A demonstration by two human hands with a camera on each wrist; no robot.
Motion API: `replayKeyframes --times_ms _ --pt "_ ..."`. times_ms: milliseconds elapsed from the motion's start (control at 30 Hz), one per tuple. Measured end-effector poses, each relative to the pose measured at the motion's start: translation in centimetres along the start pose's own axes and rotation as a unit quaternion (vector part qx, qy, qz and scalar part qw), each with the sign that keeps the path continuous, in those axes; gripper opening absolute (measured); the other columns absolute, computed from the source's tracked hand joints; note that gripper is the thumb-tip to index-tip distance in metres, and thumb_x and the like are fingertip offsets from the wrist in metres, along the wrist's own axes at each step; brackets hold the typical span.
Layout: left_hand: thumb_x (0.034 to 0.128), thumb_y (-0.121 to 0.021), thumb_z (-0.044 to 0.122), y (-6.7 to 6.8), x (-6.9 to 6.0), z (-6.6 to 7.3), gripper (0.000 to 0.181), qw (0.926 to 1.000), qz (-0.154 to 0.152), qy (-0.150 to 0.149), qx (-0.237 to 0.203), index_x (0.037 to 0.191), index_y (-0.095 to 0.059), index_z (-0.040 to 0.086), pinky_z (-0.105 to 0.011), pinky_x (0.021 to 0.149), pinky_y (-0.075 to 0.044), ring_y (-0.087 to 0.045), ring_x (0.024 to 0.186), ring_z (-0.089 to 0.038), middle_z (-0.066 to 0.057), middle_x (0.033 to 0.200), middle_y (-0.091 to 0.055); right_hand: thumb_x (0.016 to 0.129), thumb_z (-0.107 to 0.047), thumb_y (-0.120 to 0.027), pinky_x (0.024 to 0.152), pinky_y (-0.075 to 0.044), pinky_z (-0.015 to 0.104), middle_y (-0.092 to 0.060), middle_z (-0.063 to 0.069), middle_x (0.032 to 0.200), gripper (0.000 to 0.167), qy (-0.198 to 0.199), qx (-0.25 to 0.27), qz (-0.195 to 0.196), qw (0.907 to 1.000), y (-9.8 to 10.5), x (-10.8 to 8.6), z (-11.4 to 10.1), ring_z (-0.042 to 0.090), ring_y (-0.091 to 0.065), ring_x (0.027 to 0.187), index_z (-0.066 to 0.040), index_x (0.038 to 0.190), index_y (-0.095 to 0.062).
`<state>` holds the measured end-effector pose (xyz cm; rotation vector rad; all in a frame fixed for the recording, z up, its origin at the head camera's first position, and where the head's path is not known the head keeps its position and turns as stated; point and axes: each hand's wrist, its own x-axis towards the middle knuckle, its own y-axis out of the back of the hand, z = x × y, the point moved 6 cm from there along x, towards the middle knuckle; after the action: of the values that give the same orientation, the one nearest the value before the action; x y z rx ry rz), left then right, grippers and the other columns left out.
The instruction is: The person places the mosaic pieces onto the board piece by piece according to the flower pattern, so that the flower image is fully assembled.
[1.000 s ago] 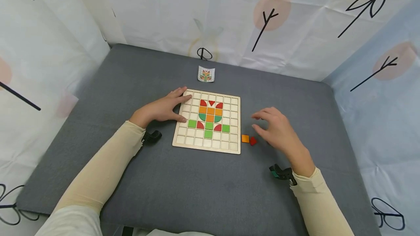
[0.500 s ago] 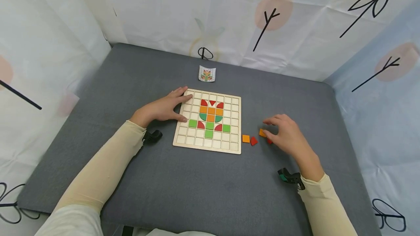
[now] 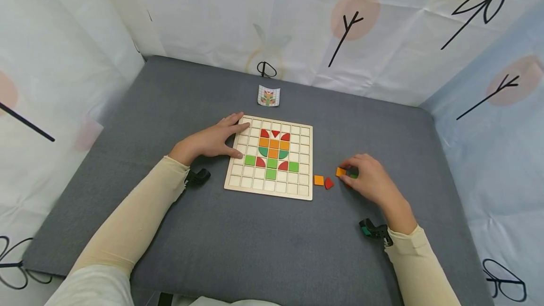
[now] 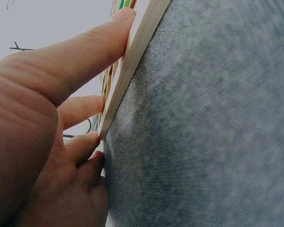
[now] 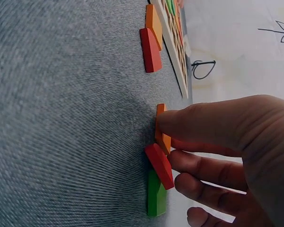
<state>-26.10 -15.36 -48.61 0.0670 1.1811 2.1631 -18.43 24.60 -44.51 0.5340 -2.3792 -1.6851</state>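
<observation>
A wooden grid board (image 3: 267, 193) lies on the table, its coloured tiles forming a symmetrical figure in red, orange and green. My left hand (image 3: 209, 140) rests on the board's left edge, thumb and fingers spread; the left wrist view shows the thumb (image 4: 80, 59) touching the frame. Right of the board, my right hand (image 3: 369, 178) pinches an orange square tile (image 3: 340, 172) between thumb and index finger, on the table. Against that tile, in the right wrist view, leans a red tile (image 5: 159, 165), with a green tile (image 5: 156, 194) just beyond. My fingers partly hide these pieces.
Another orange square tile (image 3: 318, 180) and a red tile (image 3: 329, 183) lie by the board's right edge. Behind the board is a small pattern card (image 3: 268, 96) on the grey table (image 3: 255, 240). Patterned white curtains (image 3: 297, 22) surround the table.
My right hand has moved right, away from the tiles beside the board, to another group, and its thumb and index finger have closed on an orange tile. The left hand stays put.
</observation>
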Motion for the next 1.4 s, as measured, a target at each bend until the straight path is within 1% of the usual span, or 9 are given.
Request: replayKeyframes --times_ms 267,433,600,800,967,1233,1400 --pt "0.0974 -0.084 0.043 0.1 0.0 0.1 0.101 1.0000 -0.001 -0.003 0.002 0.175 -0.025 0.016 -0.061 0.130 -0.011 0.007 0.166 -0.033 -0.009 0.182 0.005 0.094 -0.007 -0.085 0.088 -0.053 0.057 -0.074 0.012 0.107 0.020 -0.010 -0.002 0.000 0.9999 -0.3 0.0 0.1 0.035 -0.064 0.101 -0.001 0.112 -0.080" --pt "0.0974 -0.085 0.042 0.0 0.0 0.0 0.101 1.0000 -0.002 -0.003 0.000 0.175 -0.025 0.015 -0.062 0.130 -0.011 0.007 0.166 -0.034 -0.010 0.182 0.004 0.094 -0.008 -0.086 0.088 -0.054 0.057 -0.074 0.011 0.107 0.020 0.010 0.008 0.018 0.9998 0.0 0.1 -0.7 0.034 -0.065 0.101 -0.002 0.112 -0.081" --pt "0.0970 -0.085 0.042 0.0 -0.1 -0.1 0.101 1.0000 0.001 -0.003 -0.004 0.175 -0.026 0.015 -0.062 0.130 -0.011 0.007 0.166 -0.034 -0.009 0.182 0.004 0.093 -0.008 -0.087 0.089 -0.053 0.056 -0.075 0.010 0.106 0.021 0.035 0.016 0.034 0.9987 0.6 0.6 -2.2 0.033 -0.065 0.101 -0.003 0.112 -0.081" --pt "0.0971 -0.085 0.040 0.0 -0.1 0.0 0.101 1.0000 0.003 -0.008 -0.004 0.175 -0.026 0.015 -0.061 0.130 -0.011 0.007 0.166 -0.034 -0.009 0.182 0.004 0.094 -0.010 -0.087 0.090 -0.053 0.054 -0.075 0.008 0.107 0.020 0.053 0.029 0.037 0.9975 0.6 1.4 -4.4 0.032 -0.064 0.103 -0.004 0.112 -0.081" --pt "0.0968 -0.086 0.040 0.0 0.0 0.0 0.101 0.9999 0.004 -0.009 -0.007 0.174 -0.027 0.015 -0.061 0.130 -0.012 0.007 0.166 -0.033 -0.009 0.182 0.003 0.094 -0.012 -0.086 0.090 -0.053 0.051 -0.074 0.005 0.105 0.019 0.067 0.030 0.040 0.9965 0.3 2.0 -6.1 0.030 -0.062 0.104 -0.005 0.111 -0.081" --pt "0.0970 -0.085 0.041 0.0 0.0 0.0 0.101 0.9999 -0.002 -0.007 -0.008 0.175 -0.026 0.015 -0.061 0.130 -0.012 0.007 0.166 -0.033 -0.008 0.182 0.005 0.092 -0.015 -0.089 0.090 -0.055 0.048 -0.073 0.003 0.105 0.021 0.104 0.028 0.039 0.9934 -0.7 2.9 -8.6 0.027 -0.061 0.105 -0.006 0.109 -0.081" --pt "0.0972 -0.085 0.042 0.0 0.1 0.0 0.101 1.0000 -0.004 -0.004 -0.007 0.175 -0.026 0.015 -0.062 0.129 -0.012 0.007 0.166 -0.033 -0.008 0.182 0.005 0.092 -0.014 -0.087 0.085 -0.054 0.043 -0.071 0.002 0.104 0.019 0.135 0.025 0.029 0.9901 -1.3 3.7 -10.1 0.024 -0.059 0.101 -0.007 0.108 -0.081"
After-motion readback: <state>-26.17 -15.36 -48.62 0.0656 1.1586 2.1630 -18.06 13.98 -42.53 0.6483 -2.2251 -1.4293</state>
